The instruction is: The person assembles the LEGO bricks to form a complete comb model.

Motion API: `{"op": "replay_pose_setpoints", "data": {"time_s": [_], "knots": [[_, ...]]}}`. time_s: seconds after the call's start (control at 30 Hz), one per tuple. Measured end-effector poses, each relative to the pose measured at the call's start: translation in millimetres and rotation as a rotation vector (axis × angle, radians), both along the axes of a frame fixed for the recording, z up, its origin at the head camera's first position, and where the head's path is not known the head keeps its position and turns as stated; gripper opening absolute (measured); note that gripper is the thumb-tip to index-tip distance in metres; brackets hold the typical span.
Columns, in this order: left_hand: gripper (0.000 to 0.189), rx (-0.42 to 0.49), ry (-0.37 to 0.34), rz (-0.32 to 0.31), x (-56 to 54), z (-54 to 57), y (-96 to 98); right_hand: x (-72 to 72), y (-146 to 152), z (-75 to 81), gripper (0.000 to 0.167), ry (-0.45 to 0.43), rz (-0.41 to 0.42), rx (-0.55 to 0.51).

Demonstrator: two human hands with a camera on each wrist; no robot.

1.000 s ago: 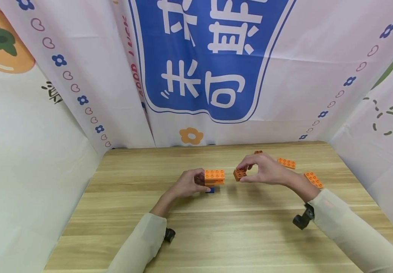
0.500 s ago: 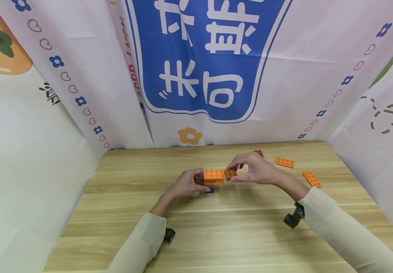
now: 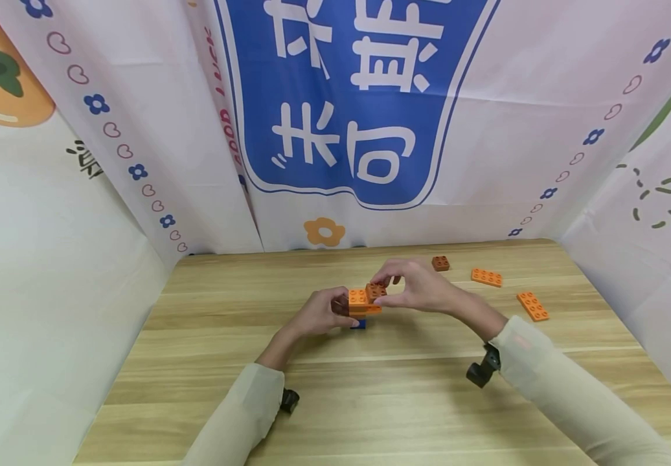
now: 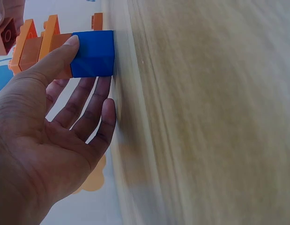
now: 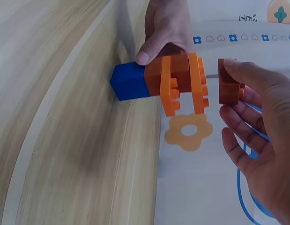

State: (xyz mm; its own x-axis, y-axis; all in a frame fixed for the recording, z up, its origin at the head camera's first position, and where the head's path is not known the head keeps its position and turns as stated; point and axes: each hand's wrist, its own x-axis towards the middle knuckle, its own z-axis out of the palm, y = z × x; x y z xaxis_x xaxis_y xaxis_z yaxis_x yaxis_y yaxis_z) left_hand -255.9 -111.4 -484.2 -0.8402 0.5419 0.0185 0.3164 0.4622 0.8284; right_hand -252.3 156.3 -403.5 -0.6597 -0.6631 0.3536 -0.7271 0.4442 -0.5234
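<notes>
My left hand (image 3: 322, 313) steadies an upright stack of toy building bricks, its thumb (image 4: 65, 51) against the side near the blue block's top. The blue block (image 5: 130, 82) forms the base on the table. Above it come a brown brick (image 5: 153, 76), an orange plate (image 5: 166, 89), another brown brick (image 5: 181, 74) and a top orange plate (image 5: 198, 82). Both plates jut out to the right. My right hand (image 3: 420, 285) pinches a studded brown brick (image 5: 227, 86) between thumb and fingers. A small gap separates this brick from the top plate's studs in the right wrist view.
On the wooden table (image 3: 312, 408), a loose brown brick (image 3: 440, 263) lies at the back right. Two orange plates (image 3: 487, 277) lie farther right, one nearer the front. A printed cloth (image 3: 207, 213) hangs behind the table's back edge.
My right hand has carried the brown brick leftward, from beside the stack to over the right part of the top orange plate. The left hand and the stack have stayed in place.
</notes>
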Motion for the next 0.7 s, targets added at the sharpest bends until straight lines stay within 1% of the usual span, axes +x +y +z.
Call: {"op": "replay_pose_setpoints", "data": {"time_s": [0.2, 0.47, 0.7], "knots": [[0.028, 0.018, -0.013, -0.002, -0.2, -1.0, -0.2, -1.5, -11.7, -0.5, 0.032, -0.005, -0.006, -0.001], [0.027, 0.033, -0.02, -0.007, -1.1, -1.3, -0.5, -3.9, -24.9, -4.1, 0.03, 0.018, 0.012, -0.055], [0.027, 0.038, -0.023, -0.008, -1.2, -1.5, -0.6, -5.8, -31.7, -9.9, 0.031, 0.03, -0.012, -0.036]]}}
